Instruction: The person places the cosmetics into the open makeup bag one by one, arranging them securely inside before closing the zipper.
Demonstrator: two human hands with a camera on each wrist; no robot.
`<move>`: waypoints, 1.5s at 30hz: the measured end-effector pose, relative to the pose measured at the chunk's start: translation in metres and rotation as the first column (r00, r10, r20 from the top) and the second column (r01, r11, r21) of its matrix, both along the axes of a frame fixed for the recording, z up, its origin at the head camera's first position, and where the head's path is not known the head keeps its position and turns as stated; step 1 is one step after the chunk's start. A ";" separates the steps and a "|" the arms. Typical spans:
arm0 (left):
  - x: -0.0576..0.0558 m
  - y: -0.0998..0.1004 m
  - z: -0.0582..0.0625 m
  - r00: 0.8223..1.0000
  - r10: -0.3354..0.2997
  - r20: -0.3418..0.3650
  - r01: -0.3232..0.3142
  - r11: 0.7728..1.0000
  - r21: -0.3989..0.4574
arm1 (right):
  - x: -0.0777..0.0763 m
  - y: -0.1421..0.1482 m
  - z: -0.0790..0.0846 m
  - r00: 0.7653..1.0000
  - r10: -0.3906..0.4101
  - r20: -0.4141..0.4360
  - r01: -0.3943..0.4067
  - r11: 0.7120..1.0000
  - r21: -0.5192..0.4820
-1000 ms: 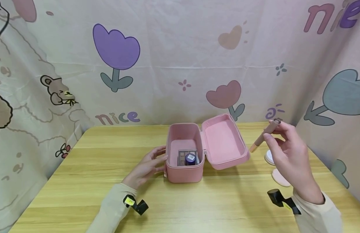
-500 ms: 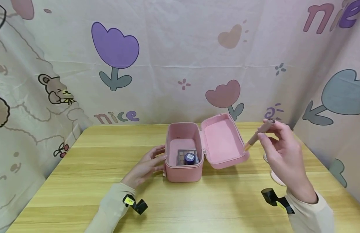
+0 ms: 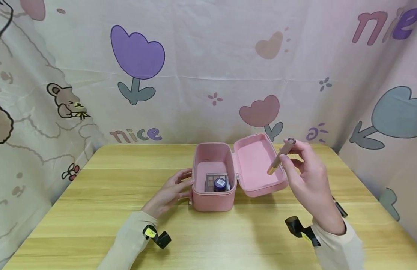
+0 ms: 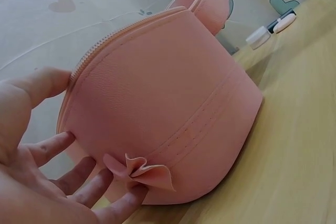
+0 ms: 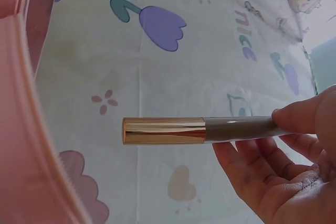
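A pink zip cosmetic case [image 3: 213,202] stands with its lid [image 3: 257,165] folded out to the right. In it lie a clear-cased palette [image 3: 211,180] and a small dark blue jar [image 3: 220,186] with a white label. My left hand [image 3: 171,193] rests against the case's left side; the left wrist view shows its thumb at the zipped rim and its fingertips near a pink bow [image 4: 139,171]. Between thumb and fingers, my right hand [image 3: 311,176] pinches a slim taupe cosmetic tube [image 3: 282,153] with a gold end [image 5: 163,130], which overlaps the lid in the head view.
Right of the case, the left wrist view shows a white round item [image 4: 258,37], a pale pink pad [image 4: 285,23] and a dark stick [image 4: 274,26] on the wooden table [image 3: 127,168]. A printed cloth [image 3: 194,56] hangs behind the table.
My right hand has moved left with the tube, from beyond the lid's right side to over the lid. The left hand stays at the case.
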State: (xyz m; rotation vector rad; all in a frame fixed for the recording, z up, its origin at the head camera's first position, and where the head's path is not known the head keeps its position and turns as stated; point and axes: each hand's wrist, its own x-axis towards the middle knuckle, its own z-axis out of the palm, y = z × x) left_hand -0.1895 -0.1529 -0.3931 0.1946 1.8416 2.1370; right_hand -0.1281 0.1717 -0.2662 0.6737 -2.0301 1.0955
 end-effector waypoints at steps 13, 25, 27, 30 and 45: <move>0.000 0.001 -0.002 1.000 0.006 -0.007 -0.006 1.000 -0.013 | -0.001 -0.022 0.002 0.998 0.055 -0.017 -0.056 0.998 -0.035; 0.001 0.002 -0.001 1.000 0.022 -0.008 -0.022 1.000 -0.017 | -0.024 -0.050 -0.009 0.989 0.127 0.078 -0.128 0.992 0.004; 0.001 0.002 0.000 1.000 0.024 -0.007 -0.024 1.000 -0.019 | -0.028 -0.053 -0.013 0.988 0.129 0.090 -0.131 0.991 0.021; 0.002 0.002 0.000 1.000 0.024 -0.008 -0.024 1.000 -0.017 | -0.032 -0.055 -0.017 0.986 0.131 0.105 -0.136 0.990 0.039; 0.002 0.001 -0.001 1.000 0.027 -0.005 -0.027 1.000 -0.012 | -0.046 -0.064 -0.024 0.957 0.161 0.242 -0.182 0.981 0.066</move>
